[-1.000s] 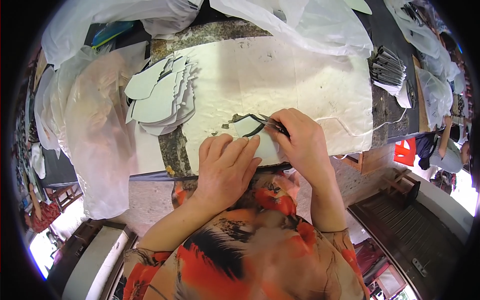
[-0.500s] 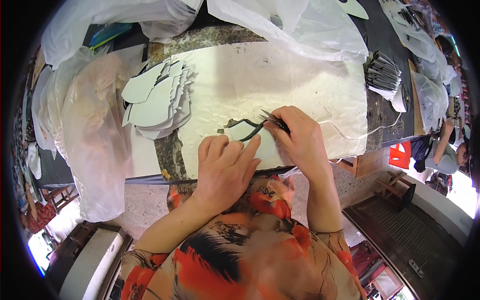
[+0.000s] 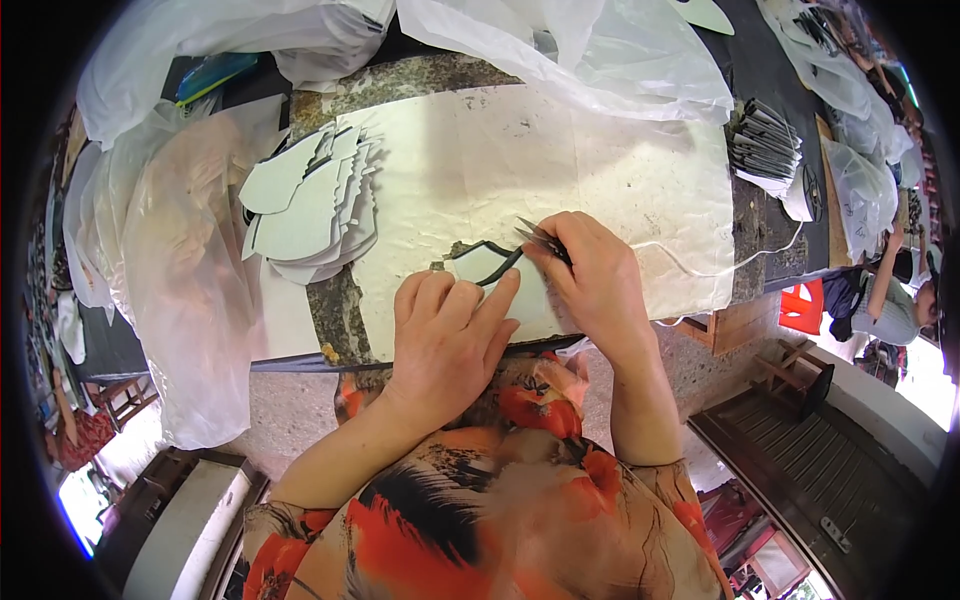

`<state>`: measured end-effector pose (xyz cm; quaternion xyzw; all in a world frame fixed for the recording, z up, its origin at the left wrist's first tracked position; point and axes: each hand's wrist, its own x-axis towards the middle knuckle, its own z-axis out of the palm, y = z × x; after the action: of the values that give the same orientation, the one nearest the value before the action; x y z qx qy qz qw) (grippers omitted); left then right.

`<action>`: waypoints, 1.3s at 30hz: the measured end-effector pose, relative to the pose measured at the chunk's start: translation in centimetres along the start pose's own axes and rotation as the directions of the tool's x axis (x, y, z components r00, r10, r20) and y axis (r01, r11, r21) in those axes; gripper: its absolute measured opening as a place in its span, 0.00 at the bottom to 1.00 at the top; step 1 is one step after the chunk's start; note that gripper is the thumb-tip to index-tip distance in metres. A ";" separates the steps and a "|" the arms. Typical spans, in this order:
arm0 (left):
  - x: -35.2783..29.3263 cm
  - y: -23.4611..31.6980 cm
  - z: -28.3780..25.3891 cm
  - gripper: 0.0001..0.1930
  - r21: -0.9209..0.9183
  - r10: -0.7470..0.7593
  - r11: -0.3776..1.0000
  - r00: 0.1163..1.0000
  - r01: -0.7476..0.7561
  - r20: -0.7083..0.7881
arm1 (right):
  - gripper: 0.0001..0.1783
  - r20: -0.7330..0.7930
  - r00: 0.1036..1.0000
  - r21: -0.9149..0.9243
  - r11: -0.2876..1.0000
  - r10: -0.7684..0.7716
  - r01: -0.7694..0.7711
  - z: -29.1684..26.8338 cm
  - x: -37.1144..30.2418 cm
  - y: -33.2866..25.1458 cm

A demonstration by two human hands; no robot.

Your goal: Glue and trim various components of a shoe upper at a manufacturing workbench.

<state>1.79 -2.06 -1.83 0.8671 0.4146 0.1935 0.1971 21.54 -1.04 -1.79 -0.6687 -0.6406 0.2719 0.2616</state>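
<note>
A small white cut piece with a black folded edge [image 3: 478, 264] lies near the front of the pale work sheet [image 3: 640, 190]. My left hand [image 3: 440, 335] rests flat over its near end, fingers stretched and spread, pressing on it. Small pointed scissors [image 3: 542, 238] with dark handles sit in my right hand [image 3: 597, 285], their blades pointing up and left. The right thumb and fingertips are at the right end of the black edge, and whether they pinch it too I cannot tell. Part of the white piece is hidden under my left fingers.
Several stacked white cut pieces [image 3: 315, 205] lie left of the sheet, beside plastic bags [image 3: 190, 270]. Another plastic bag [image 3: 650, 70] covers the far edge. A bundle of dark-edged pieces [image 3: 765, 145] and a white cord [image 3: 700, 272] are at right. Another person [image 3: 890, 300] sits far right.
My right hand and the scissors have shifted very slightly left. The left hand stays on the white piece.
</note>
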 end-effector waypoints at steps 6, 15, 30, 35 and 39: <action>0.5 0.3 -0.6 0.26 0.005 -0.019 1.000 0.997 0.019 0.069 | 0.10 -0.024 0.999 0.005 1.000 0.025 -0.025 0.0 -0.1 0.1; 0.5 0.4 -0.1 0.30 -0.065 -0.097 0.993 0.994 0.100 0.046 | 0.10 -0.077 0.992 0.006 0.995 0.104 -0.103 -0.8 -0.2 0.5; -0.7 -1.0 1.7 0.36 -0.141 -0.046 0.989 0.997 0.036 -0.069 | 0.12 0.349 0.875 0.214 0.880 0.336 -0.424 -4.0 -0.3 0.7; -0.3 -1.1 0.9 0.36 -0.179 -0.074 0.981 0.997 0.067 -0.030 | 0.09 0.358 0.893 0.500 0.752 0.272 -0.429 -3.3 -0.5 1.2; 0.4 -0.7 -1.1 0.27 -0.238 -0.125 0.963 0.992 0.126 0.019 | 0.08 0.391 0.883 0.584 0.671 0.261 -0.457 -3.7 -0.7 0.2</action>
<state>1.01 -1.09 -1.17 0.8094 0.4420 0.2274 0.3127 24.23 -1.78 0.78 -0.6013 -0.3862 0.6167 0.3301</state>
